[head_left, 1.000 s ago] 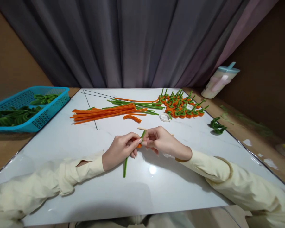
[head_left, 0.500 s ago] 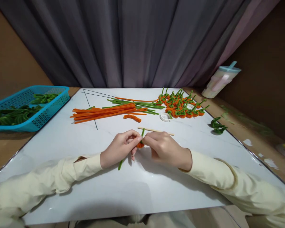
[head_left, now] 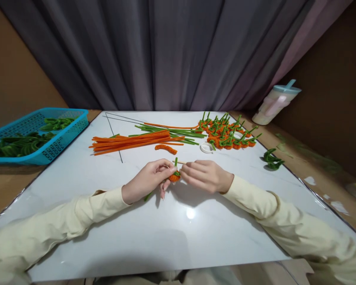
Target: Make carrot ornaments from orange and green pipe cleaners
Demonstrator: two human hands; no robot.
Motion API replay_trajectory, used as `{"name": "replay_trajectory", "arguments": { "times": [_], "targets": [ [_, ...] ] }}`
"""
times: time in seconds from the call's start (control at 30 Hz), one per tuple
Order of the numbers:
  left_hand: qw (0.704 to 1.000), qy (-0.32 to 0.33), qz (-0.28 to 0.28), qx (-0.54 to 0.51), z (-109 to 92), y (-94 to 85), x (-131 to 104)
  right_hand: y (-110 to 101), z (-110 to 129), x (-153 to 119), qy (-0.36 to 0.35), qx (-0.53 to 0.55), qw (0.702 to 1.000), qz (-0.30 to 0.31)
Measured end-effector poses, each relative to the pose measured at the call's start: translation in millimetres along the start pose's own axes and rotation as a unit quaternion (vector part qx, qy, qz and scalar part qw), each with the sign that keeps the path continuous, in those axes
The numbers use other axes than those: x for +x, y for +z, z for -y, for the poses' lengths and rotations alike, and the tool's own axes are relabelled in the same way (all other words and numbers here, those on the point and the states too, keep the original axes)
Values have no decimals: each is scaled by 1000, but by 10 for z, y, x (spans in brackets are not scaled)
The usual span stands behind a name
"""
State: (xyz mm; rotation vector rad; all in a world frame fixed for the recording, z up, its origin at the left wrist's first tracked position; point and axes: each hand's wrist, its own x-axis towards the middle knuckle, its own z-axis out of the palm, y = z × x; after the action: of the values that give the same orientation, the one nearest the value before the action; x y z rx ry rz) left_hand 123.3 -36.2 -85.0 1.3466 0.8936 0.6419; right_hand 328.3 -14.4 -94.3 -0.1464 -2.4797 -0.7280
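My left hand (head_left: 150, 177) pinches a small orange pipe-cleaner pumpkin (head_left: 174, 178) with a green stem standing up from its top. A green pipe-cleaner end (head_left: 148, 195) sticks out below the same hand. Close by on the right, my right hand (head_left: 206, 175) has its fingers curled in beside the pumpkin; what they hold, if anything, is hidden. A thin wooden stick (head_left: 180, 162) lies just behind the hands, partly covered by the right one. Beyond it rests a coiled orange pipe cleaner (head_left: 165, 149).
Orange pipe cleaners (head_left: 130, 142) and green ones (head_left: 175, 131) lie behind. Several finished pumpkins (head_left: 225, 140) cluster back right beside a white tape ring (head_left: 207, 147). Curled green pieces (head_left: 273, 159) sit right; a blue basket (head_left: 63, 138) stands left, a tumbler (head_left: 274, 103) back right.
My right hand has drawn slightly away from the pumpkin, leaving more of it visible. It now covers more of the wooden stick. My left hand keeps its pinch.
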Motion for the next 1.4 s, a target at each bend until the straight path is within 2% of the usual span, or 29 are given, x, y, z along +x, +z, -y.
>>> {"name": "replay_trajectory", "arguments": {
  "times": [0.07,0.1,0.2,0.27,0.3,0.37,0.47,0.53,0.6,0.77,0.87,0.93,1.1,1.23,1.3,1.4],
  "targets": [
    [996,52,-43,54,22,0,-16,21,-3,0,130,109,986,7],
    [992,74,-62,81,33,3,-26,19,11,18,202,169,965,12],
    [969,145,-110,169,70,13,-50,-22,105,126,380,336,860,51],
    [942,202,-136,232,107,15,-58,-52,182,211,447,405,794,78],
    [925,230,-146,264,128,13,-60,-62,217,248,470,424,770,85],
    [892,278,-157,320,173,4,-58,-70,268,302,503,445,736,84],
    [855,330,-145,372,232,-15,-44,-65,301,337,536,460,705,71],
    [845,347,-134,384,256,-20,-35,-64,309,343,546,463,695,67],
    [851,340,-134,378,258,-13,-31,-68,320,345,546,456,699,62],
    [921,236,-142,274,174,50,-59,-54,371,337,531,420,736,14],
    [961,168,-124,182,122,85,-77,-24,394,329,526,429,734,-26],
    [974,148,-108,133,109,92,-73,-5,398,324,525,445,724,-42],
    [983,126,-117,66,94,30,-12,42,363,303,562,462,684,-54],
    [977,106,-121,138,46,-34,-2,89,337,264,594,441,671,-57],
    [976,91,-102,169,31,-32,-22,115,346,246,601,436,668,-54],
    [984,57,-68,156,33,12,-58,153,373,229,608,430,666,-52]
  ]
}}
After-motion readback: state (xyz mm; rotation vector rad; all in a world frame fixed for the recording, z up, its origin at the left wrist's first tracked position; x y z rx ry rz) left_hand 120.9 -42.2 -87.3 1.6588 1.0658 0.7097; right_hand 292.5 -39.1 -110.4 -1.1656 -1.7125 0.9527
